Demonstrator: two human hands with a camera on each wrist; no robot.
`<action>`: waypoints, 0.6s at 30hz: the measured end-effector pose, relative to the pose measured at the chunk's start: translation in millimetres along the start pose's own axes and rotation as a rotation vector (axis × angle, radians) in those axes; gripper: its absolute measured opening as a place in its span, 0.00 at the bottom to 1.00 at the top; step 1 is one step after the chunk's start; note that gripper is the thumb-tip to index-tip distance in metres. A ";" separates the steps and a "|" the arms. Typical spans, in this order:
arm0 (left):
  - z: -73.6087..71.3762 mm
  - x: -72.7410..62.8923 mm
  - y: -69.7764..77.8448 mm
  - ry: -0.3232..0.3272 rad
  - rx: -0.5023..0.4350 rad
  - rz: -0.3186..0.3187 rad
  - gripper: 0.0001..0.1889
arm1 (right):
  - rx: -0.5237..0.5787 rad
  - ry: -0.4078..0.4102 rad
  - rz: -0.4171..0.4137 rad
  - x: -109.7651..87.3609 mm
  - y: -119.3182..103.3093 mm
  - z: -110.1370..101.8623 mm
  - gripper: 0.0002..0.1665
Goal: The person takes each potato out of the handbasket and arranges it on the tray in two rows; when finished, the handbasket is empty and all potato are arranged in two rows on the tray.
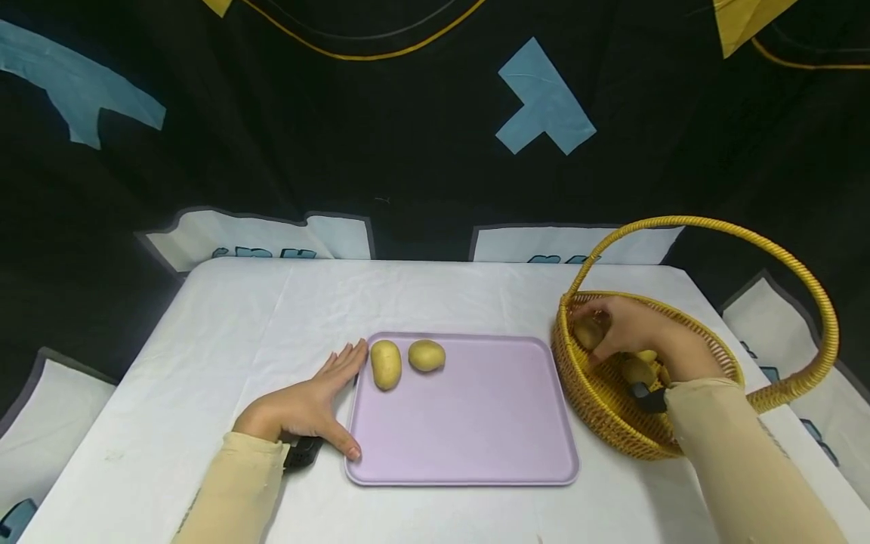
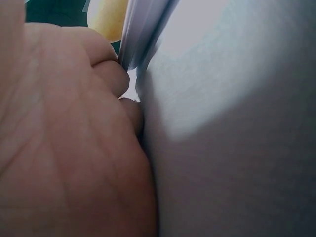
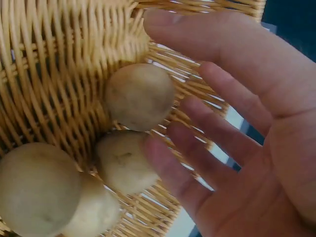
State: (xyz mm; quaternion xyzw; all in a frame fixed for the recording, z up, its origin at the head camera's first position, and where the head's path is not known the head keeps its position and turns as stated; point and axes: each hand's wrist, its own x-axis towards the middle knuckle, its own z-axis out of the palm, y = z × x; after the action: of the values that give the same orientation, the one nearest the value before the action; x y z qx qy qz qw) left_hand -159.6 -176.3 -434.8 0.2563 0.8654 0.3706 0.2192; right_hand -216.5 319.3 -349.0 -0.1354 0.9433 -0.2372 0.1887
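My left hand point(image 1: 309, 404) rests against the left edge of a lilac tray point(image 1: 469, 423), thumb and fingers spread apart. Two potatoes lie on the tray: a long one point(image 1: 386, 364) upright in the top left corner and a rounder one point(image 1: 427, 355) beside it. My right hand point(image 1: 639, 332) reaches into a woven basket point(image 1: 598, 412) at the right. In the right wrist view its fingers bend loosely near a round potato point(image 3: 140, 96), without a visible grip. One fingertip overlaps another potato point(image 3: 123, 170); whether it touches cannot be told.
More potatoes point(image 3: 39, 190) sit in the basket. Its tall arched handle point(image 1: 809, 279) rises over the right forearm. A white cloth point(image 1: 272, 317) covers the table, and a black curtain point(image 1: 408, 151) with blue patches hangs behind it.
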 end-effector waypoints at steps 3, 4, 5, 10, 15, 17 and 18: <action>-0.7 0.6 0.9 -0.004 0.000 0.000 0.80 | -0.027 -0.003 0.019 3.9 0.3 2.0 0.45; -1.0 0.3 0.7 -0.005 0.002 -0.002 0.80 | -0.031 -0.007 0.023 5.7 0.1 2.8 0.45; -1.3 0.0 0.5 -0.005 0.002 -0.005 0.80 | -0.035 -0.008 0.028 7.3 0.0 3.5 0.45; -1.6 1.2 0.3 -0.003 0.007 -0.005 0.80 | -0.032 0.008 0.031 10.3 2.6 6.3 0.44; -0.6 0.8 -0.4 -0.004 -0.002 -0.011 0.80 | -0.047 0.015 0.004 14.1 6.9 10.6 0.40; 0.0 0.4 -1.0 -0.002 -0.002 -0.011 0.80 | -0.043 0.009 0.005 15.9 9.0 12.0 0.37; 0.1 0.1 -1.2 -0.001 0.000 -0.010 0.80 | -0.036 0.006 0.006 16.5 9.8 12.5 0.36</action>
State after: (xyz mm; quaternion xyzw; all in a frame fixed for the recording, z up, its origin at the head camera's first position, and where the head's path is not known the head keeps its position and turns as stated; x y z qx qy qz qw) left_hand -160.0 -176.9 -435.8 0.2519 0.8666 0.3695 0.2216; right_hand -227.5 316.9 -368.9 -0.1354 0.9484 -0.2199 0.1840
